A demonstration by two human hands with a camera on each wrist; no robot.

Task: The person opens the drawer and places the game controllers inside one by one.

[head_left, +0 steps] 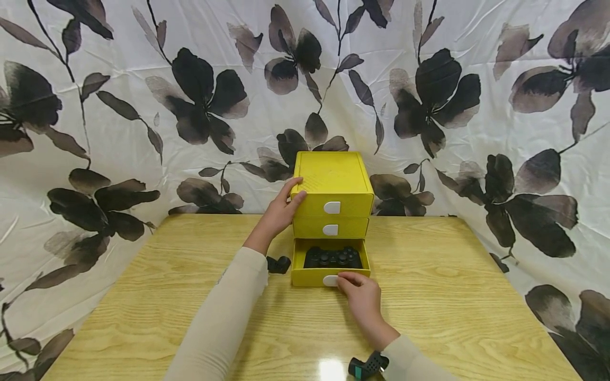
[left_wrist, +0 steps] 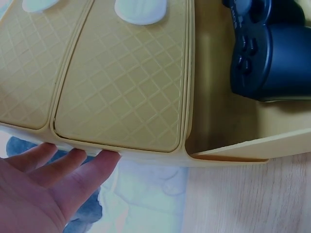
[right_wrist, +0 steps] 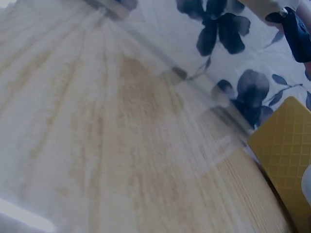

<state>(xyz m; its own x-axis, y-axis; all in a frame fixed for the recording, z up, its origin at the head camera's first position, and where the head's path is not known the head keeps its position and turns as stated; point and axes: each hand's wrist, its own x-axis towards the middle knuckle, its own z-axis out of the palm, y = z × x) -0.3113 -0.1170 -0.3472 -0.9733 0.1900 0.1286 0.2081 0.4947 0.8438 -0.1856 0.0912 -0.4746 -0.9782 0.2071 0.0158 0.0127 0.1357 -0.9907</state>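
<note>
A small yellow drawer unit (head_left: 333, 172) has its bottom drawer (head_left: 307, 278) pulled out. A black game controller (head_left: 332, 258) lies inside that drawer, and its dark handle also shows in the left wrist view. My left hand (head_left: 281, 209) touches the unit's upper left side near the front corner. The left wrist view shows its extended fingers (left_wrist: 80, 167) against the side wall. My right hand (head_left: 364, 301) pinches the white tab (head_left: 330, 281) on the drawer's front. The right wrist view does not show the right hand's fingers.
The unit stands on a wood-grain table (head_left: 443, 296), before a white cloth (head_left: 229, 32) printed with dark flowers. Two upper drawers with white tabs are closed. Black wrist devices sit by each sleeve, the right one (head_left: 368, 365) near the table's front.
</note>
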